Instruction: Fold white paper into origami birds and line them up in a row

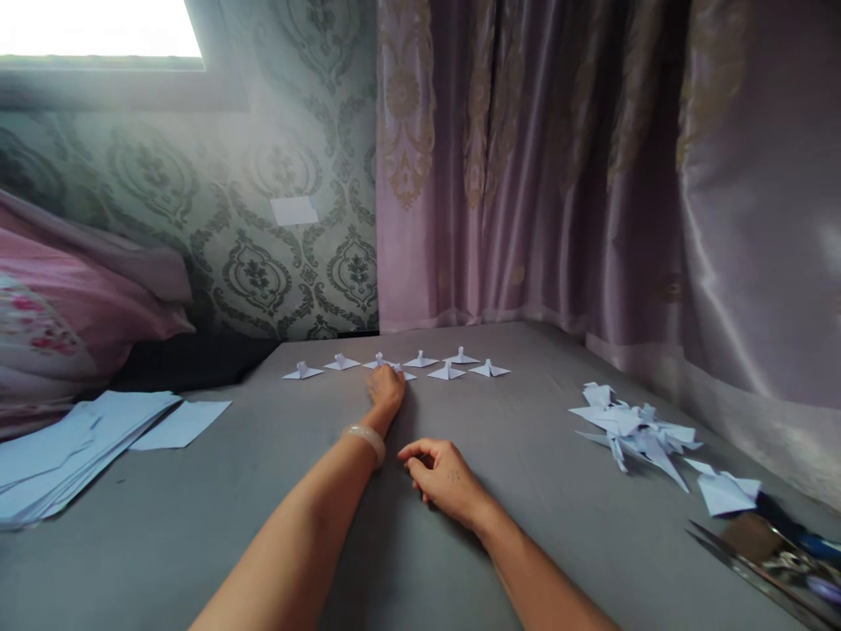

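Observation:
Wearing a pale bangle, my left hand (386, 387) stretches to the far part of the grey surface. Its fingers are closed at a white folded paper crane (406, 376), and the hand hides much of that piece and the fingertips. Several more paper cranes (448, 372) with spread wings stand around it in two loose rows. Nearer to me, my right hand (441, 478) rests low over the grey surface, fingers loosely bent and thumb apart, with nothing seen in it.
White paper sheets (154, 410) lie stacked at left, beside a pink cloth (85, 298). A heap of folded white paper pieces (640, 429) sits at right. Scissors (742, 561) and small items are at the right front. Curtains (526, 175) hang along the back and right.

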Tool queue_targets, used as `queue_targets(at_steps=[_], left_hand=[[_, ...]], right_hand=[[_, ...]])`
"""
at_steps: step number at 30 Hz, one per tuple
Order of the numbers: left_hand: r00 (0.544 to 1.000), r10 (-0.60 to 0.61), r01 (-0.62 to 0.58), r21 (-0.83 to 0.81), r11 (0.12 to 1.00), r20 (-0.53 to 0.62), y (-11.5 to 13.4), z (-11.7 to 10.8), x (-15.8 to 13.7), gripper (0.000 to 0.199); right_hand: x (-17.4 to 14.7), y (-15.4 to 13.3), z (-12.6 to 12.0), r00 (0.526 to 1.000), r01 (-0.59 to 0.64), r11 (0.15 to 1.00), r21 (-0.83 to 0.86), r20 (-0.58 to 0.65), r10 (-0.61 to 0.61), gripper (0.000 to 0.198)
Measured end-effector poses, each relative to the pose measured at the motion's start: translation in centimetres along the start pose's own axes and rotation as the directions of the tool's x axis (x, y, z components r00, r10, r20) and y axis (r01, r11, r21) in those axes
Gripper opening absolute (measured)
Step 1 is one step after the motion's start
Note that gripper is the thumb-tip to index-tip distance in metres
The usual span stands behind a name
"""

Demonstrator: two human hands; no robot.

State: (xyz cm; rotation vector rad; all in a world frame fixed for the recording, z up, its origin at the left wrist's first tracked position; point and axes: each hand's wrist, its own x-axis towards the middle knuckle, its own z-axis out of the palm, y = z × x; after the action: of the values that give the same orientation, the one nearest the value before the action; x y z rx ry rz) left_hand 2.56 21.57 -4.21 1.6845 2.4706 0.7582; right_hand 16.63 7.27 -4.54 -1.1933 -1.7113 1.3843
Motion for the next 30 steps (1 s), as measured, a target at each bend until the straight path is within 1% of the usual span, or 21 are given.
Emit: queue_targets(at_steps=[8,12,14,16,18,21,25,27,30], left_hand=[[1.0,0.009,-0.009,-0.051,0.999,-0.008,-0.2,0.0,-0.2,0.035],[0.999,0.051,-0.051,-0.1,0.994,-0.004,-1.6,-0.5,-0.4,0.044],[0.997,0.081,-0.079,-0.113,0.99,0.014,-3.1,-1.3,-0.8,0.044],[0.994,0.104,-0.099,-0.112,0.989,0.04,-5.2,-2.6,-1.3,0.039],[0.99,0.12,-0.112,-0.101,0.989,0.071,-7.7,-4.2,-1.7,0.033],[0.985,0.137,-0.129,-0.076,0.989,0.108,-11.8,-7.0,-2.2,0.031],[0.966,0.188,-0.178,-0.068,0.982,0.177,-16.8,-10.4,-2.6,0.02],[0.953,0.228,-0.213,-0.091,0.973,0.202,-18.5,-11.5,-3.0,0.02],[0.934,0.288,-0.262,-0.143,0.954,0.212,-19.8,-12.2,-4.0,0.023]], right_hand=[[0.1,0.1,0.0,1.0,0.007,1.0,-0.001,0.001,-0.007,0.027],[0.0,0.1,-0.1,1.0,0.012,1.0,-0.005,0.003,-0.012,0.028],[-0.1,0.0,-0.1,1.0,0.003,1.0,-0.009,0.001,-0.003,0.029],[-0.1,0.0,-0.1,1.0,0.0,1.0,-0.015,-0.003,0.0,0.028],[-0.1,0.0,-0.1,1.0,0.009,1.0,-0.014,-0.006,-0.009,0.027],[-0.1,0.0,-0.1,1.0,0.023,1.0,-0.015,0.0,-0.023,0.027],[-0.3,-0.4,0.0,1.0,0.014,0.999,-0.048,-0.001,-0.014,0.026],[-0.5,-0.8,0.0,1.0,0.01,0.998,-0.066,-0.001,-0.01,0.026],[-0.8,-1.1,0.0,1.0,-0.008,0.996,-0.093,-0.007,0.007,0.025]])
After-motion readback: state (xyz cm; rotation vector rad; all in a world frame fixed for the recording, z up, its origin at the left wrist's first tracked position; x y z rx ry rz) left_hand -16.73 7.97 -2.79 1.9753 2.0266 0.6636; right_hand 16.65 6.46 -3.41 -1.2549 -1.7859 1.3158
